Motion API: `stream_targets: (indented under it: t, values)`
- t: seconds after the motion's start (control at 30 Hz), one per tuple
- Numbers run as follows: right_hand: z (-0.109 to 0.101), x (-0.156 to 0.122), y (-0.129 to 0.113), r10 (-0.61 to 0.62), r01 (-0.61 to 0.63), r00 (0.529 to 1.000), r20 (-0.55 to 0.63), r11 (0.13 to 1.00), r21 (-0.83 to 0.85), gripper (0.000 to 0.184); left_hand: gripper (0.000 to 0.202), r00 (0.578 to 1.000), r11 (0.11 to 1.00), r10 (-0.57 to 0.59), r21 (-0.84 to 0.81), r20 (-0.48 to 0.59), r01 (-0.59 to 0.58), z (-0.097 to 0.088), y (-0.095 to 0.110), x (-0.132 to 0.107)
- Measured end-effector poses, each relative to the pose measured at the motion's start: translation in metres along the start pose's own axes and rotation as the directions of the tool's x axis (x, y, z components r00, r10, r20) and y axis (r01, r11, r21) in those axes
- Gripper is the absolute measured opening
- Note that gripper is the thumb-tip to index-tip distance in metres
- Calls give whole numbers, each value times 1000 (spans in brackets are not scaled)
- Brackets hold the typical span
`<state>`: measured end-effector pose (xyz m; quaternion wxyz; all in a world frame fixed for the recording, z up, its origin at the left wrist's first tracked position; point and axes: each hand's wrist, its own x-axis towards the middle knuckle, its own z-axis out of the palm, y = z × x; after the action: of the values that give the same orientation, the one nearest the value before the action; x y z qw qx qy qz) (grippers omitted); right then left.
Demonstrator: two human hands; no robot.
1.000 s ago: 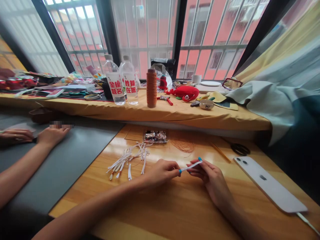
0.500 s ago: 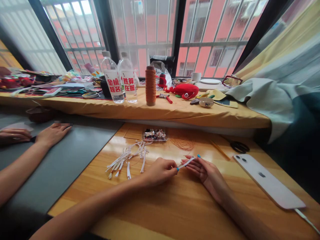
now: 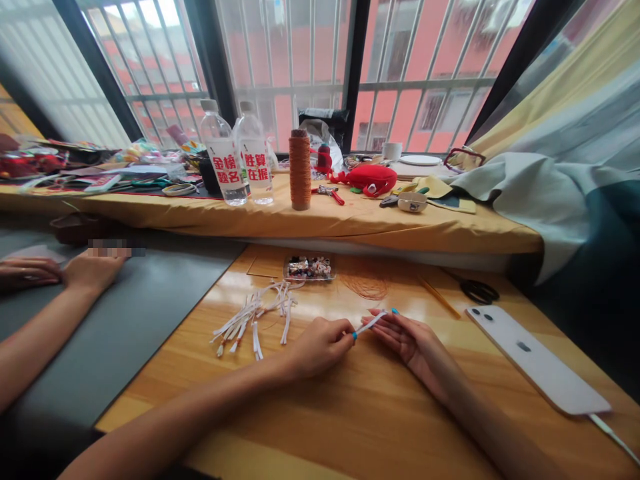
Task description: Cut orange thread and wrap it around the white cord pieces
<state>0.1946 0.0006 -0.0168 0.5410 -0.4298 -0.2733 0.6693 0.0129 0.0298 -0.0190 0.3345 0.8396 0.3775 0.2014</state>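
Observation:
A short strip of flat white cord [image 3: 370, 324] stretches between my two hands above the wooden table. My left hand [image 3: 323, 347] is closed, thumb and fingers pinching the lower left end. At the upper right end, my right hand [image 3: 407, 343] is turned palm up and holds the strip between its thumb and fingers. To the left of my left hand lies a loose pile of white cord pieces [image 3: 245, 317], some with orange thread around their ends. Behind it stands a clear box of small beads [image 3: 309, 268]. A tangle of thin orange thread [image 3: 367, 285] lies behind my hands.
A white phone [image 3: 540, 360] with a charging cable, black scissors [image 3: 479, 291] and a pencil [image 3: 440, 297] lie to the right. On the cloth-covered ledge stand an orange thread spool [image 3: 300, 170] and two water bottles [image 3: 257, 160]. A co-worker's hand [image 3: 95, 270] rests at the left.
My hands and the white cord have hardly moved. At the left, the co-worker's hand has shifted a little further left.

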Motion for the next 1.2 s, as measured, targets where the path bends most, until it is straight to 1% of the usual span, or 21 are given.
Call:
stream_targets:
  t: [0.23, 0.43, 0.57, 0.7, 0.8, 0.9, 1.0, 1.1, 1.2]
  values:
    - [4, 0, -3, 8, -8, 999, -40, 1000, -11, 14, 22, 999, 999, 43, 14, 3, -43, 2, -2, -2]
    - [6, -1, -3, 16, -17, 998, -60, 1000, -19, 12, 20, 999, 998, 41, 58, -12, -40, 2, -1, -2]
    - [5, -1, -2, -17, 15, 998, -63, 999, -45, 14, 20, 998, 996, 55, 63, -9, -55, 1, 0, -2]
    - [3, 1, 0, -15, 11, 998, -59, 997, -75, 15, 21, 999, 998, 37, 61, -14, -36, 1, 1, -3]
    - [2, 3, 2, -10, 4, 999, -53, 994, -111, 18, 22, 999, 997, 45, 64, 0, -45, 0, 2, -3]
    - [3, 4, 4, -31, 18, 996, -85, 989, -148, 20, 22, 998, 995, 56, 80, 11, -57, -1, 3, -4]
    - [6, 2, 6, -78, 56, 989, -128, 984, -169, 23, 22, 996, 991, 84, 107, 15, -85, 0, 3, -5]
    - [9, 1, 7, -105, 80, 985, -137, 981, -175, 24, 21, 992, 984, 123, 131, 11, -123, 2, 2, -5]
    - [10, -1, 7, -107, 84, 985, -138, 983, -164, 23, 21, 992, 983, 129, 132, 13, -129, 3, 2, -5]
